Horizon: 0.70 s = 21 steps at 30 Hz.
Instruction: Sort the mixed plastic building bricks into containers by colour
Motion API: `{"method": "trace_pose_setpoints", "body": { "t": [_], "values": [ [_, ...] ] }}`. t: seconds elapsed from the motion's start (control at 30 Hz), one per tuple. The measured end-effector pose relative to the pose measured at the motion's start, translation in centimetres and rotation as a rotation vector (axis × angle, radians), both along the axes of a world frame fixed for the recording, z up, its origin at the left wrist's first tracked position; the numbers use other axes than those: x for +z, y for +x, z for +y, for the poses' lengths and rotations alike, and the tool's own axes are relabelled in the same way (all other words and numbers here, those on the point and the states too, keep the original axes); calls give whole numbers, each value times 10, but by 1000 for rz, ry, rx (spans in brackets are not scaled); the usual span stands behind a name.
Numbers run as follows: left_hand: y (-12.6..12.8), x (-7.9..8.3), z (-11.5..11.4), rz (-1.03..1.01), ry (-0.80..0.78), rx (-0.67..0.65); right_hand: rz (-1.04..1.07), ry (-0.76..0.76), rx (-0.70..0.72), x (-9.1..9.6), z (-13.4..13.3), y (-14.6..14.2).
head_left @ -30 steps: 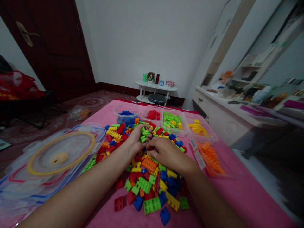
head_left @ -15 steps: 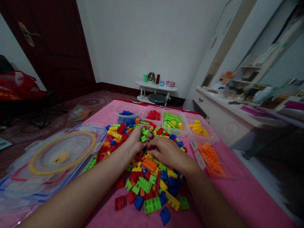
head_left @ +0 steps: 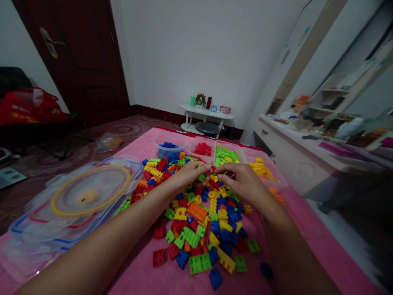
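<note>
A large pile of toy building bricks (head_left: 196, 211) in red, yellow, green, blue and orange lies on the pink cloth (head_left: 135, 270). Over the far part of the pile, my left hand (head_left: 193, 174) is closed with its back upward, and bits of green brick show at its fingers. My right hand (head_left: 239, 178) is beside it, fingers curved and tips close to the left hand's fingertips. What the right fingers hold, if anything, is too small and hidden to make out.
Beyond the pile stand a round tub (head_left: 170, 151) of blue bricks and clear boxes of red bricks (head_left: 202, 149), green bricks (head_left: 226, 155) and yellow bricks (head_left: 262, 169). Orange bricks (head_left: 277, 196) lie at right, partly behind my arm. Stacked clear lids (head_left: 89, 196) lie at left.
My left hand has turned from palm up with green bricks to back upward, moving slightly right. My right hand has moved right and away from me. The view has shifted slightly.
</note>
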<state>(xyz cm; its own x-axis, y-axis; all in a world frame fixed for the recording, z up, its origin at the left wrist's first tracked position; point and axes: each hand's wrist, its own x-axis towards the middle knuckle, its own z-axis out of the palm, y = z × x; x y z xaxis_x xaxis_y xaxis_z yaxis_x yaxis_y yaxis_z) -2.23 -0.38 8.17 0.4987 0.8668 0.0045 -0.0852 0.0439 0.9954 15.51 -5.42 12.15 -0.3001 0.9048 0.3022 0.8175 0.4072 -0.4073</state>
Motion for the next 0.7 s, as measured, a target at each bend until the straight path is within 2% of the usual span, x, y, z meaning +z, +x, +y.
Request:
{"method": "trace_pose_setpoints", "body": {
  "t": [0.1, 0.17, 0.27, 0.37, 0.47, 0.6, 0.7],
  "values": [
    [-4, -6, 5, 151, 180, -80, 5, -5, 7, 0, 0, 1],
    [-8, -6, 7, 197, 234, -136, -7, -16, 21, -1, 0, -2],
    [-15, 0, 10, 166, 165, -170, -55, -46, 34, -4, -1, -9],
    [-24, 7, 17, 104, 117, -126, -97, -68, 47, -13, -1, -20],
    [-37, 10, 29, 110, 150, -66, -147, -92, 100, -28, -1, -31],
    [-57, 15, 39, 290, 256, -11, -200, -125, 113, -44, 0, -41],
    [-65, 22, 34, 490, 318, -95, -241, -130, 73, -50, 1, -44]
  ]
}}
